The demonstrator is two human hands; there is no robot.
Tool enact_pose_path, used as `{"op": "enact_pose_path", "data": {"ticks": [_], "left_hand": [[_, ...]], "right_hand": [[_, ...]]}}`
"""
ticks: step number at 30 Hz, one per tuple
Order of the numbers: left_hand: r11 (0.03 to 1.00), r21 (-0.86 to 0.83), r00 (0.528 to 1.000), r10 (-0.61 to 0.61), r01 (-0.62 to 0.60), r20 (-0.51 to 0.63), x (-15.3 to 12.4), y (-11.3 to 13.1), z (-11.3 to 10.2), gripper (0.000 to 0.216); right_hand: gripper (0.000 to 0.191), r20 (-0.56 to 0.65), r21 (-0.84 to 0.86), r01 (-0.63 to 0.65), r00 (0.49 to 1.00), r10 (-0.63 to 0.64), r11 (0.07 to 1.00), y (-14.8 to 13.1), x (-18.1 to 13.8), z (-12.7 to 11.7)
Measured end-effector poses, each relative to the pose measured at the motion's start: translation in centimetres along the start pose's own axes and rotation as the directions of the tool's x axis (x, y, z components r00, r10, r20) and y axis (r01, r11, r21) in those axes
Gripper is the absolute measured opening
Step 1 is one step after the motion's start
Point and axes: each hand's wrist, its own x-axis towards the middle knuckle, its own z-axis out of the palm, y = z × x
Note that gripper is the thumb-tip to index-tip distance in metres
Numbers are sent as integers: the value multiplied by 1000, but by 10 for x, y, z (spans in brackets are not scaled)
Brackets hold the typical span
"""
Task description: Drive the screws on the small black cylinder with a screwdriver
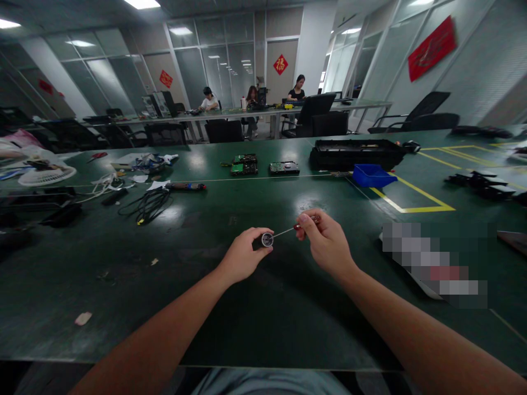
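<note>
My left hand (246, 253) is closed around a small round metal part (267, 239), pinching it above the green table (197, 285). My right hand (325, 241) is closed on a thin screwdriver (288, 230) with a reddish handle. Its metal shaft points left and its tip meets the round part. Both hands hover just over the table's middle, close together.
Circuit boards (245, 164) and a hard drive (284, 167) lie farther back. A black printer-like case (356, 153) and a blue bin (373, 175) sit back right beside yellow tape lines (415, 192). Black cables (148, 204) and clutter lie left. Three people sit at a distant desk.
</note>
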Motion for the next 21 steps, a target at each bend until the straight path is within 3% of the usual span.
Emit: {"op": "enact_pose_path", "data": {"ticks": [14,18,21], "left_hand": [[992,115,998,50,-46,-33,-1,-11,-8,37],[979,191,997,71,-66,-18,0,-10,-8,35],[975,208,997,82,-78,-12,0,-10,-8,34]], "right_hand": [[23,82,-122,32,996,-22,992,1,-2,-1],[23,146,-175,33,989,-7,984,-3,-4,-1],[18,208,-166,100,976,-65,981,-5,-7,-2]]}}
